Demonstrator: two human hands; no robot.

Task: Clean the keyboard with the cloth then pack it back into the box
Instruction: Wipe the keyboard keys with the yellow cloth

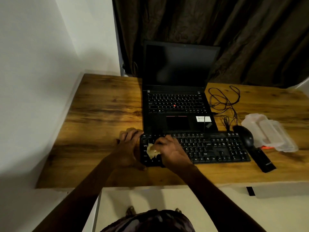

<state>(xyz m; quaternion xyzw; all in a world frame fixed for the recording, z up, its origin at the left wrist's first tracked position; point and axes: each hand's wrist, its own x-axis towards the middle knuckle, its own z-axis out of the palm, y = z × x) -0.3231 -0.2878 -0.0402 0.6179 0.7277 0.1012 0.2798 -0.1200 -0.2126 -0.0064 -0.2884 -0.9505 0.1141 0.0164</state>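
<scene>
Keyboard (217,148) flat on desk (100,114), near front edge, just in front of open laptop (177,97), back edge touching or almost touching laptop base.

Right hand (172,149) over keyboard's left keys, fingers curled, gripping bunched pale cloth (153,150). Cloth pressed down on keys near the left end, poking out left of the hand.

Left hand (128,148) at keyboard's left end, thumb at front edge, fingers bent over back-left corner, holding the keyboard. Palm mostly on desk beside it. Somewhat blurred.

Laptop screen dark, red dot mid-keys, white sticker right of touchpad.

Mouse (245,137) black, at keyboard's back-right corner, touching or just beside it. Tangled black cable (224,101) looping on desk right of laptop.

Clear plastic tub (270,131) right of mouse, something orange (265,147) under its near edge. Black bar (262,159) lying angled, just right of keyboard's right end, small print at its near end; cannot tell what.

Dark curtain (217,30) behind desk, white wall (41,47) at left.
</scene>
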